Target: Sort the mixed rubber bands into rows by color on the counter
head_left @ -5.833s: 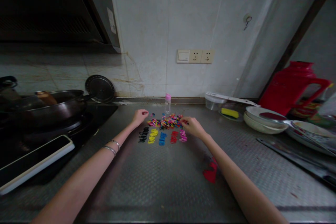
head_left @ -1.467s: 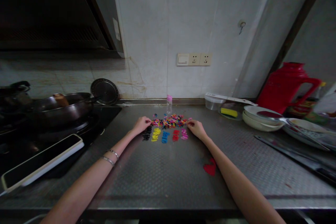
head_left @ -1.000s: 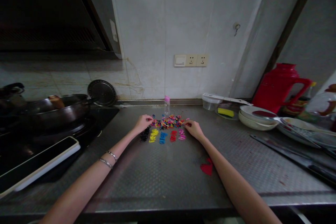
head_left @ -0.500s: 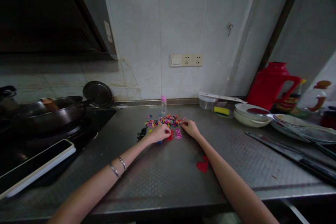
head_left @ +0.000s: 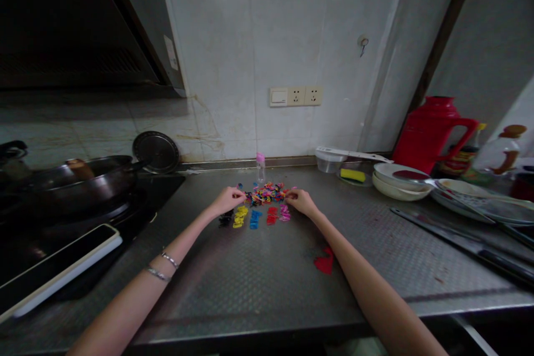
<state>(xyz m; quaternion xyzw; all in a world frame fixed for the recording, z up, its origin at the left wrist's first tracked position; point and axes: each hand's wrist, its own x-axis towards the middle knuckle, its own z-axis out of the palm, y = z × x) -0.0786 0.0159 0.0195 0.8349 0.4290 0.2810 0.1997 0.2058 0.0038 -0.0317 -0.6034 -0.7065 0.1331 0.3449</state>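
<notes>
A mixed heap of small coloured bands (head_left: 269,193), which look like rubber bands, lies on the metal counter. In front of it are sorted piles: black bands (head_left: 226,219), yellow bands (head_left: 240,216), blue bands (head_left: 255,219), red bands (head_left: 271,215) and pink bands (head_left: 285,212). My left hand (head_left: 227,202) is at the heap's left edge, above the black pile, with fingers pinched together. At the right edge, my right hand (head_left: 302,203) has its fingertips closed against the heap. Whatever either pinch holds is too small to make out.
A small bottle with a pink cap (head_left: 261,169) stands behind the heap. A red heart-shaped piece (head_left: 324,261) lies near my right forearm. To the right are bowls (head_left: 400,186), a knife (head_left: 438,233) and a red thermos (head_left: 429,136). At left, a phone-like slab (head_left: 62,270) lies by a pan (head_left: 87,178).
My left hand has moved left from over the red and blue piles to the heap's left edge, uncovering the yellow and blue piles. My right hand stays at the heap's right edge.
</notes>
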